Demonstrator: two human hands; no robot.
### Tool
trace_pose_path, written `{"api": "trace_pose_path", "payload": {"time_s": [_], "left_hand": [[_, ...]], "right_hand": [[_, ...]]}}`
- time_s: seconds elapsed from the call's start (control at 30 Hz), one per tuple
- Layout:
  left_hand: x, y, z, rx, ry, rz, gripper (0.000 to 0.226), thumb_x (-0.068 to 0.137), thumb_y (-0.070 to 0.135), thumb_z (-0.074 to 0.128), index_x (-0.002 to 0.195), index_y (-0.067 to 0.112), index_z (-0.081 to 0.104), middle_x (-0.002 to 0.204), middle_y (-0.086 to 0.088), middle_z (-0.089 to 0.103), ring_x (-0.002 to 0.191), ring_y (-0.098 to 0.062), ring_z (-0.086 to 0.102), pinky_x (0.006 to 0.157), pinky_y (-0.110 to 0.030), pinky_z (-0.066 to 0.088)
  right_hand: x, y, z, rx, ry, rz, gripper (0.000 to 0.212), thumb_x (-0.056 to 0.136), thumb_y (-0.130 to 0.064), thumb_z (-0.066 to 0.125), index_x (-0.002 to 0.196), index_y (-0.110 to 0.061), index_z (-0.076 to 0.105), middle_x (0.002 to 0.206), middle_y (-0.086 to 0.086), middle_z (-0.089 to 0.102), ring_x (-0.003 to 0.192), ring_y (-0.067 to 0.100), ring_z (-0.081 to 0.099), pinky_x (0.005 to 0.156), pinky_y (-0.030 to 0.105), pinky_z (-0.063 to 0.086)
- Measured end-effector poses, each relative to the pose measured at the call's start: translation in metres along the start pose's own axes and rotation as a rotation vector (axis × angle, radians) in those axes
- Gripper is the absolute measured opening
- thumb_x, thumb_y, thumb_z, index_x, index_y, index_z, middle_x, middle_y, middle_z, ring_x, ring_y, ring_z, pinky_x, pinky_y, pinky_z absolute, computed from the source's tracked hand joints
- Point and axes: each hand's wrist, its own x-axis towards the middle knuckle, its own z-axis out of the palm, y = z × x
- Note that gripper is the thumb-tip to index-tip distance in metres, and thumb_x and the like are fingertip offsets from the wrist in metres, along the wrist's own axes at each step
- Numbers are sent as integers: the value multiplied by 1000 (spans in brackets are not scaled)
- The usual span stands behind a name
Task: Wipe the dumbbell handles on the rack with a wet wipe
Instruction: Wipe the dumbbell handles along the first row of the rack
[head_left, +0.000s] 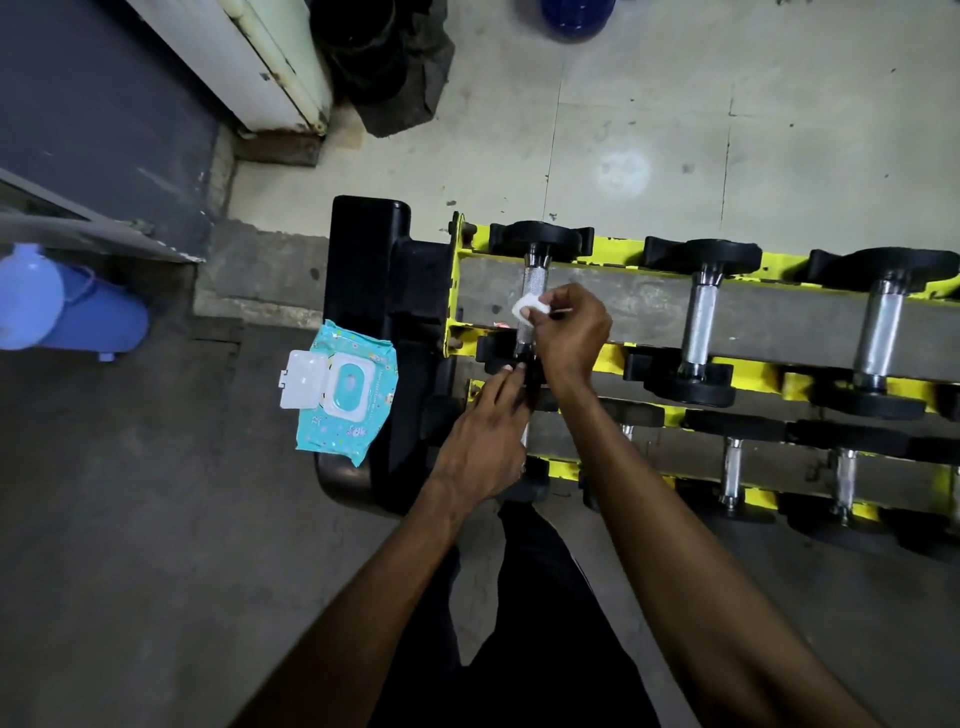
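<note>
Right hand (569, 327) pinches folded wet wipe (527, 306) against knurled dumbbell handle (535, 283), presumably to scrub it. Below grip, left hand (483, 436), fingers straight, steadies near weight head (496, 353).

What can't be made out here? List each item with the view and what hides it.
1. Head view: wet wipe, mostly covered by the right hand pinching it.
2. Head view: near end of the first dumbbell handle, behind the right hand and left hand.
3. Head view: blue container, cut off by the top edge.
4. Head view: wipe pack print, too small to read.
</note>
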Motion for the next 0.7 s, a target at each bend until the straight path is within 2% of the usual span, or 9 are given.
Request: {"api": "trace_pose_path", "payload": {"time_s": [0.13,0.23,0.3,0.43,0.5,0.57,0.6,0.7], "left_hand": [[-1,-1,1,-12,22,27,56,79,8,58,134,0,57,157,-20,36,147,-35,33,107,-45,50],[2,3,2,14,-4,17,55,73,8,62,127,-3,61,158,-21,35,146,-36,32,106,-46,50],[2,4,3,9,-7,-1,55,73,8,64,127,-3,61,158,-21,34,146,-36,31,106,-46,51],[1,5,3,-9,9,4,50,71,7,64,119,-3,64,158,-22,35,145,-37,33,104,-48,51],[1,5,4,-12,-3,0,63,73,9,61,134,-2,56,160,-20,31,148,-35,30,107,-46,49],[0,5,3,9,-22,-7,79,76,13,57,153,3,38,164,-17,25,151,-32,23,113,-43,45],[0,5,2,15,-33,-8,85,77,15,56,157,4,30,165,-16,22,152,-31,21,114,-41,43],[0,4,-1,27,-60,-5,91,81,18,56,163,7,16,168,-14,16,153,-29,16,116,-38,39]], "right_hand": [[23,-10,13,132,138,75,29,61,-16,89,80,-11,68,80,-3,70,70,10,66,65,23,52],[41,-17,23,314,236,234,28,64,-11,90,82,-5,70,78,2,71,64,10,63,64,22,54],[46,-18,26,374,259,296,27,66,-9,90,85,0,72,79,6,71,63,9,61,64,16,53],[46,-11,28,413,231,418,24,73,-12,86,90,1,76,87,10,75,73,13,66,77,24,56],[52,-8,28,412,184,492,21,77,-15,84,90,-1,76,84,6,75,78,16,69,82,30,59],[59,-7,26,461,112,522,14,78,-13,83,82,-4,73,76,1,71,78,20,69,82,39,61],[60,-6,25,489,73,523,12,80,-10,82,78,-7,70,73,0,68,75,20,68,79,38,61],[62,-5,14,529,-54,494,15,85,-4,75,76,-8,65,73,0,65,66,12,63,60,24,58]]}}
